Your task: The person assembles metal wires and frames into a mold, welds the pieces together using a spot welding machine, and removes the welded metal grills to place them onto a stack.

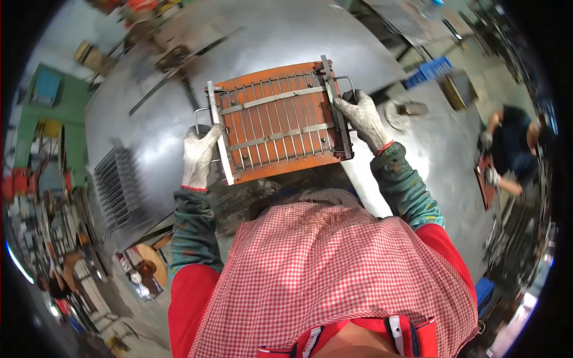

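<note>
In front of my chest is a wire rack (277, 136), with several thin parallel rods joined by two flat cross strips and a bent wire handle at each end. It lies over an orange-brown board (280, 169) with a pale metal bar (224, 156) along the left side and a darker bar (342, 128) along the right. My left hand (199, 156), in a whitish knit glove, is closed around the left handle, thumb against the pale bar. At the opposite end my gloved right hand (365, 121) grips the right handle, its thumb on the dark bar.
A large metal table (310, 33) spreads beyond and around the board. Similar wire racks (116, 188) stand grouped at the left. A blue crate (427, 72) is at the upper right. Another person (516, 143) works at the far right with a reddish-brown piece (484, 179).
</note>
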Demonstrator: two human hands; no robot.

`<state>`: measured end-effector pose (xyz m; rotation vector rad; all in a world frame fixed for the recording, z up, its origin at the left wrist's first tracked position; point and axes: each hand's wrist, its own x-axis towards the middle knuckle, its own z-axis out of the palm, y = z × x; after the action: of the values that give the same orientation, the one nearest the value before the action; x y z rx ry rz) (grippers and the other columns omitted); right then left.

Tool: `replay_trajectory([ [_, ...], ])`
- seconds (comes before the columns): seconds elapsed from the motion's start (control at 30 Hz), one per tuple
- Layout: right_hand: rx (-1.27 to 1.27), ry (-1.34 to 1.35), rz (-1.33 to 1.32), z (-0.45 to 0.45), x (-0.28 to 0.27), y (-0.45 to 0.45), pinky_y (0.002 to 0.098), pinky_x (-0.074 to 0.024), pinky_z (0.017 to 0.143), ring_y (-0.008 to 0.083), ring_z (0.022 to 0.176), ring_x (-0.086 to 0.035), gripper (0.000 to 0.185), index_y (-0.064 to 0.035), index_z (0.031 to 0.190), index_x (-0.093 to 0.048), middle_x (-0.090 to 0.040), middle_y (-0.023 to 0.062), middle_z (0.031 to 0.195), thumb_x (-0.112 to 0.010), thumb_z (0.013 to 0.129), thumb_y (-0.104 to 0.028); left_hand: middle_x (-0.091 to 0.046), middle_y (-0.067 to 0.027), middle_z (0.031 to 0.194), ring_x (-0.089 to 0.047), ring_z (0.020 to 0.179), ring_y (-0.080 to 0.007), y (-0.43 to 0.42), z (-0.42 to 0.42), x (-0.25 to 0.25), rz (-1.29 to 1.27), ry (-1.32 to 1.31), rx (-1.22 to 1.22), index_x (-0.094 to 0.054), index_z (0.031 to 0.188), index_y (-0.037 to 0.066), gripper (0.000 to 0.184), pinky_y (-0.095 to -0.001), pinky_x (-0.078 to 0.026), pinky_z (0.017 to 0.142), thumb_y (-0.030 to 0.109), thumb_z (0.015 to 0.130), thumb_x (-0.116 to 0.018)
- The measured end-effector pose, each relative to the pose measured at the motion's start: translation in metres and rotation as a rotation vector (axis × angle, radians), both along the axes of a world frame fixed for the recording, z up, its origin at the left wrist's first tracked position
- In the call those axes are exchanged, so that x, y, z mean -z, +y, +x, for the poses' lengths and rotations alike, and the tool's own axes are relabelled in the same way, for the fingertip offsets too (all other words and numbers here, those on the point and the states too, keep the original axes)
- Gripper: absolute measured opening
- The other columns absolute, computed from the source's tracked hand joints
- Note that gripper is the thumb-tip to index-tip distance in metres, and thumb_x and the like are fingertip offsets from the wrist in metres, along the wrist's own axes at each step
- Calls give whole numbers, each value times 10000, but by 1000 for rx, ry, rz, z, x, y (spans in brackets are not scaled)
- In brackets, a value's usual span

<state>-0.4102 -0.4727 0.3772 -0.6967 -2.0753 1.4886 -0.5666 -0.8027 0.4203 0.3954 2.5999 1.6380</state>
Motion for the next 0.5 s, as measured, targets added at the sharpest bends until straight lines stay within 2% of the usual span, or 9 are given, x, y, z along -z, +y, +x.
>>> replay_trajectory([
  [0.03, -25, -59, 7, 4, -3, 1, 340, -507, 707, 217, 777, -636, 476, 61, 1003, -594, -659, 152, 854, -712, 785, -345, -622, -62, 744, -597, 635, -123, 1, 16, -8, 109, -108, 45, -586, 909, -9, 316, -287, -502, 578, 258, 808, -720],
  [0.07, -63, -108, 29, 7, -9, 4, 347, -508, 709, 226, 777, -638, 487, 58, 989, -599, -661, 154, 851, -716, 775, -364, -633, -74, 769, -608, 650, -138, -2, 28, -1, 115, -41, 32, -592, 953, -27, 341, -282, -500, 599, 255, 807, -715],
  [0.13, -59, -124, 131, 20, -21, 2, 359, -515, 699, 238, 759, -642, 494, 48, 960, -609, -661, 152, 830, -726, 752, -384, -644, -83, 797, -608, 629, -148, -6, 47, 19, 121, -17, -48, -601, 974, -33, 363, -290, -501, 596, 261, 796, -717],
  [0.2, -149, -186, 80, 24, -15, 2, 365, -520, 683, 244, 744, -646, 492, 37, 948, -617, -662, 157, 830, -734, 736, -392, -652, -90, 820, -609, 631, -155, -16, 78, 23, 29, -21, -165, -611, 974, -39, 375, -305, -499, 600, 269, 789, -718],
  [0.23, -178, -227, 81, 7, -2, 13, 349, -497, 647, 196, 716, -611, 389, 18, 960, -605, -636, 110, 804, -717, 776, -306, -654, -91, 824, -608, 648, -153, -8, 84, 20, 28, -64, -191, -620, 961, -42, 384, -309, -496, 611, 280, 780, -725],
  [0.3, -268, -197, 39, -20, 12, 37, 362, -507, 590, 204, 685, -610, 433, 20, 966, -605, -637, 116, 807, -721, 776, -352, -654, -91, 800, -603, 696, -158, 0, 71, 46, 109, -82, -220, -642, 927, -50, 403, -319, -491, 643, 298, 754, -748],
  [0.37, -322, -242, -5, -28, 8, 43, 377, -508, 516, 221, 643, -613, 486, 32, 980, -601, -638, 127, 810, -720, 776, -393, -657, -117, 782, -603, 719, -178, 16, 87, 45, 90, 20, -290, -647, 911, -58, 409, -325, -489, 662, 296, 733, -752],
  [0.4, -339, -247, 2, -28, 10, 47, 383, -511, 511, 225, 646, -623, 496, 38, 993, -596, -641, 127, 811, -714, 780, -395, -659, -131, 782, -604, 724, -186, 17, 86, 51, 82, 50, -278, -645, 910, -64, 419, -329, -490, 666, 299, 727, -750],
  [0.5, -397, -206, -28, -45, 20, 55, 380, -533, 568, 241, 684, -637, 475, 36, 1037, -595, -650, 155, 860, -706, 794, -357, -665, -167, 798, -624, 726, -227, 17, 60, 68, 23, -94, -327, -645, 950, -86, 503, -359, -491, 706, 343, 707, -746],
])
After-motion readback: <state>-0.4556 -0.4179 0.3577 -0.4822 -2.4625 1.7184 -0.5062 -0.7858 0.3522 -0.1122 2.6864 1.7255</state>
